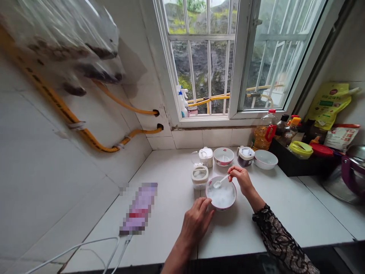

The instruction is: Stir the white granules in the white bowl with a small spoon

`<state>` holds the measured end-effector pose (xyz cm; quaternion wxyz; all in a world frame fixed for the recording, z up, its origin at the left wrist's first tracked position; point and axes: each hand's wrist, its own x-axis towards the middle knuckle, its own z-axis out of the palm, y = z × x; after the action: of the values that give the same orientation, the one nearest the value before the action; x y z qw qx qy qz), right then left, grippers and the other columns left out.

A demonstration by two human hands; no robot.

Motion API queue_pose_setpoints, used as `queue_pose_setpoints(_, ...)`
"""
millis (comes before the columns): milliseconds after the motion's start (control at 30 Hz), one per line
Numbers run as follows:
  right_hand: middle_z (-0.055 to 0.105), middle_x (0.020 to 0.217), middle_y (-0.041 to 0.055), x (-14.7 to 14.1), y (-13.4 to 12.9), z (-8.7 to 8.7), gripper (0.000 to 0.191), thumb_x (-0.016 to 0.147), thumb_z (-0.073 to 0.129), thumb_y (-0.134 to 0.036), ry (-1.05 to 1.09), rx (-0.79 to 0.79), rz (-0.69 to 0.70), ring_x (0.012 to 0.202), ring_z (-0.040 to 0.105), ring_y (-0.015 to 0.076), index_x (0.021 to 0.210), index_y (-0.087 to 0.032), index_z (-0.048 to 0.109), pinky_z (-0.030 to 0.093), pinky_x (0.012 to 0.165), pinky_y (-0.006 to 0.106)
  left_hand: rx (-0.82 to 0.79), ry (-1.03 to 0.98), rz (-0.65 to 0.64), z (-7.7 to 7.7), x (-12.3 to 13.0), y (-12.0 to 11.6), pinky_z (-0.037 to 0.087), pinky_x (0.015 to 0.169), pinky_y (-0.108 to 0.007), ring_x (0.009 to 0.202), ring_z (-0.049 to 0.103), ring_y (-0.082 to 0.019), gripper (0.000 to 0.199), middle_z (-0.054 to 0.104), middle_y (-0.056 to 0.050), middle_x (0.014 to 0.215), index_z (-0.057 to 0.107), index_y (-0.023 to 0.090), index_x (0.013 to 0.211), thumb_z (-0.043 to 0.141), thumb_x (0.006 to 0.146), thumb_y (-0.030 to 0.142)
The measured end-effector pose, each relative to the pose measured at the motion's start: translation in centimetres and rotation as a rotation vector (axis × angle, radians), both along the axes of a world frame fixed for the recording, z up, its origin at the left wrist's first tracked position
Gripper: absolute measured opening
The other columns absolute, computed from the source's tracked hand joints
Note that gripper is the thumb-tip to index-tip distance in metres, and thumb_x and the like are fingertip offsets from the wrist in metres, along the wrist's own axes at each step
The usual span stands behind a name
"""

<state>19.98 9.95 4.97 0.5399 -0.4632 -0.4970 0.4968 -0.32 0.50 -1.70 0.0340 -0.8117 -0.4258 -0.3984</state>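
Note:
A bowl [221, 206] with a patterned rim stands on the white counter and holds a white, powdery or frothy substance [224, 195]. At its near left rim is my left hand [196, 217], fingers bent and steadying the edge. My right hand [241, 179] pinches the handle of a small white spoon [218, 184] over the bowl, with the spoon's head just above or touching the white contents. Close behind on the left sits a lidded seasoning jar [200, 177]. Farther back are an open white jar [206, 156], a flowered bowl [223, 157], a dark-filled jar [245, 156] and a plain white bowl [265, 160].
An oil bottle [264, 133] and a black rack [293, 161] of condiments line the right side, near a metal pot [339, 182]. To the left, a blurred purple object [139, 209] stands on a wire holder [119, 247]. Plastic bags [71, 42] hang at upper left.

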Motion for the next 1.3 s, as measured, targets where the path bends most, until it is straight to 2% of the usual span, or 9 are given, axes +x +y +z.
queue_pose_setpoints(267,0.056,0.044,-0.0035,0.1,-0.2,0.0,0.011,0.061,0.053,-0.026,-0.055,0.026,-0.005,0.047,0.051,0.0134,0.061,-0.019,0.06,0.043,0.058,0.028,0.0,0.016,0.004,-0.2,0.0,0.0,0.056,0.064,-0.023,0.077,0.066,-0.015,0.022,0.063,-0.006,0.098,0.048,0.02,0.117,0.046,0.095,0.018)
queue_pose_setpoints(400,0.058,0.047,-0.0027,-0.5,-0.7,-0.3,0.011,0.065,0.05,-0.024,-0.298,0.166,-0.037,0.048,0.053,0.0147,0.062,-0.021,0.06,0.043,0.059,0.028,0.02,0.026,0.015,-0.1,0.0,0.0,0.056,0.067,-0.025,0.085,0.066,-0.018,0.022,0.063,-0.006,0.097,0.048,0.019,0.116,0.047,0.095,0.019)
queue_pose_setpoints(500,0.061,0.048,-0.0023,-1.3,-1.2,-0.5,0.013,0.066,0.049,-0.019,-0.505,0.284,0.014,0.053,0.055,0.0153,0.061,-0.022,0.06,0.045,0.07,0.03,0.033,0.026,0.015,0.1,0.1,0.0,0.056,0.067,-0.026,0.086,0.066,-0.019,0.02,0.064,-0.007,0.096,0.049,0.019,0.115,0.046,0.095,0.019)
queue_pose_setpoints(567,0.062,0.049,-0.0024,-1.6,-1.4,-0.6,0.014,0.067,0.048,-0.018,-0.545,0.303,0.053,0.054,0.056,0.0154,0.061,-0.022,0.06,0.045,0.075,0.031,0.046,0.021,0.014,0.2,0.2,-0.1,0.056,0.066,-0.026,0.085,0.065,-0.019,0.019,0.064,-0.007,0.096,0.049,0.018,0.114,0.046,0.095,0.019)
queue_pose_setpoints(767,0.063,0.05,-0.0019,-1.0,-1.0,-0.5,0.011,0.069,0.049,-0.022,-0.329,0.127,0.088,0.051,0.059,0.0155,0.069,-0.02,0.06,0.046,0.059,0.026,0.038,0.021,0.013,0.1,0.1,-0.1,0.056,0.065,-0.025,0.085,0.065,-0.018,0.021,0.064,-0.007,0.096,0.05,0.019,0.115,0.048,0.094,0.019)
queue_pose_setpoints(900,0.064,0.05,-0.0019,-1.0,-0.9,-0.8,0.012,0.068,0.049,-0.019,-0.408,0.175,0.049,0.051,0.058,0.0148,0.067,-0.02,0.061,0.045,0.058,0.025,0.043,0.019,0.009,0.2,0.1,-0.1,0.056,0.065,-0.026,0.085,0.065,-0.019,0.021,0.064,-0.007,0.096,0.05,0.018,0.115,0.046,0.095,0.019)
queue_pose_setpoints(1000,0.064,0.051,-0.0018,-1.5,-1.2,-1.0,0.013,0.067,0.049,-0.017,-0.443,0.204,0.107,0.052,0.058,0.0146,0.065,-0.021,0.061,0.045,0.059,0.025,0.058,0.016,0.01,0.3,0.2,0.0,0.056,0.064,-0.026,0.084,0.065,-0.019,0.018,0.064,-0.007,0.095,0.05,0.017,0.114,0.044,0.097,0.02)
queue_pose_setpoints(1100,0.065,0.052,-0.0015,-1.6,-1.2,-1.0,0.012,0.068,0.049,-0.019,-0.376,0.156,0.138,0.053,0.059,0.015,0.067,-0.02,0.061,0.047,0.06,0.026,0.065,0.02,0.014,0.4,0.2,0.0,0.056,0.062,-0.026,0.082,0.065,-0.019,0.017,0.064,-0.007,0.094,0.05,0.018,0.113,0.043,0.098,0.021)
queue_pose_setpoints(1300,0.063,0.05,-0.0011,-0.7,-0.8,-0.5,0.012,0.066,0.051,-0.025,-0.252,0.105,0.054,0.051,0.058,0.0153,0.067,-0.02,0.062,0.046,0.059,0.027,0.07,0.02,0.015,0.3,0.1,0.0,0.055,0.062,-0.025,0.083,0.065,-0.019,0.018,0.064,-0.007,0.094,0.05,0.018,0.114,0.044,0.097,0.021)
